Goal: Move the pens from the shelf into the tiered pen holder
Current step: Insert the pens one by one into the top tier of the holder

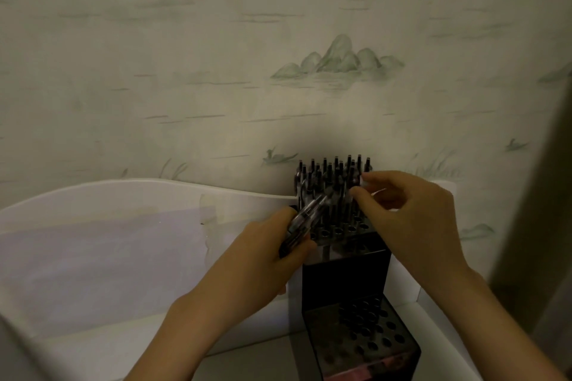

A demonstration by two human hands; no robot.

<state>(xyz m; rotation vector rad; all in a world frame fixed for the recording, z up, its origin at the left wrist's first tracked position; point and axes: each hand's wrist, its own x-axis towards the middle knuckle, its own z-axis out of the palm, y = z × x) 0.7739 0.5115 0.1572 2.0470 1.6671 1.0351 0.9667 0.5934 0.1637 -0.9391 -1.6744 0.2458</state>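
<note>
Head view, dim light: the tiered pen holder (346,260) is a dark block that steps down toward the camera, each level topped with a plate of round holes. Its upper tier, against the wall, is crowded with upright pens (332,178), dark-capped with clear barrels, packed toward the back rows; the holes along that tier's front edge show open. The lower tier (365,331), nearest the camera, is a grid of dark round holes, and whether any hold pens cannot be told in the gloom.

Just left of the holder's upper tier, the left hand (263,260) grips a small bundle of clear-barrelled pens (305,219), fingers curled round them, the bundle slanting up and right so its far end lies over the tier's front holes. On the holder's right side, the right hand (411,219) reaches over the upper tier with thumb and forefinger brought close together at the standing pens; whether they pinch one cannot be told.

The holder stands inside a white shelf (148,195) with a curved rim, which spreads away to the holder's left. Behind the holder rises wallpaper (337,56) painted with pale green hills and birds.
</note>
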